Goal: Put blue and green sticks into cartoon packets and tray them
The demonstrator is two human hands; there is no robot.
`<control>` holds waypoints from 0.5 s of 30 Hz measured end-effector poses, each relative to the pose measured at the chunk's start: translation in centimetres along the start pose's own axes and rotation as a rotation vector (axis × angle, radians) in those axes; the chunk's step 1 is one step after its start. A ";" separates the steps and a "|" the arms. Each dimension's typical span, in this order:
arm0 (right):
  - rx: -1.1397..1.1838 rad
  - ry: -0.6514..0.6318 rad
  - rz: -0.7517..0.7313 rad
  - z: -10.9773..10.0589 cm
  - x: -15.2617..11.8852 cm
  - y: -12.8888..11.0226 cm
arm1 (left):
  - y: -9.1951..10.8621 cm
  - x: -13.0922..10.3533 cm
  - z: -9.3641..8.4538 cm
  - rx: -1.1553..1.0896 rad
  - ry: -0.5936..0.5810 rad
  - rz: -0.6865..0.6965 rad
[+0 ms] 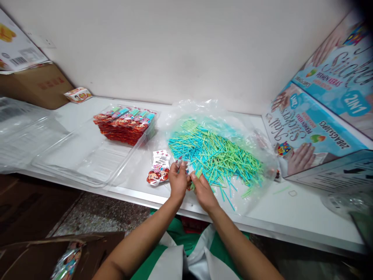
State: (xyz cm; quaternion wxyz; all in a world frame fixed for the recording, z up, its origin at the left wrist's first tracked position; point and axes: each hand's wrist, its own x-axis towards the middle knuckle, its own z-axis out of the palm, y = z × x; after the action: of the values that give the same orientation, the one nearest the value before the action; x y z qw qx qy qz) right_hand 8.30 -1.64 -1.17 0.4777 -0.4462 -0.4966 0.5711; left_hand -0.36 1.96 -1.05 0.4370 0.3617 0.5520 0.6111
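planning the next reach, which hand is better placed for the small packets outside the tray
Probably the left hand: it is close beside the small packets, while the right hand is farther off and pinches green sticks.

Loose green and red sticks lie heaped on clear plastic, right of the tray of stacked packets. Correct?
Not red: the head view shows green and blue sticks. They do lie heaped on clear plastic, right of the tray of stacked packets.

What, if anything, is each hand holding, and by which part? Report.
Right hand: green sticks, pinched between thumb and fingers; where along their length is unclear. Left hand: cannot be told.
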 end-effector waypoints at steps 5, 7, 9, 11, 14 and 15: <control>-0.671 -0.301 -0.088 -2.6 -0.2 -2.1 | 2.0 1.2 -0.8 0.093 -0.069 0.117; -0.837 -0.321 -0.152 -2.7 -0.2 -2.7 | 2.4 1.1 -0.7 0.142 -0.153 0.145; -0.924 -0.319 -0.180 -2.8 -0.2 -3.0 | 2.4 0.9 -0.8 0.143 -0.202 0.118; -0.962 -0.311 -0.178 -3.2 -0.1 -3.3 | 2.2 0.7 -1.2 0.095 -0.244 0.027; -0.968 -0.306 -0.175 -4.2 0.1 -4.1 | 2.1 0.5 -2.1 0.034 -0.326 -0.129; -0.968 -0.309 -0.174 -4.6 0.3 -4.4 | 2.2 0.4 -2.3 0.028 -0.342 -0.171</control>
State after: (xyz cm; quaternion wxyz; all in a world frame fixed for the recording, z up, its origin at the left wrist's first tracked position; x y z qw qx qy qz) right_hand 13.21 -0.52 2.72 0.1832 -0.4834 -0.8042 0.2932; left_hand -2.94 1.45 0.77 0.5699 0.4179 0.5068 0.4937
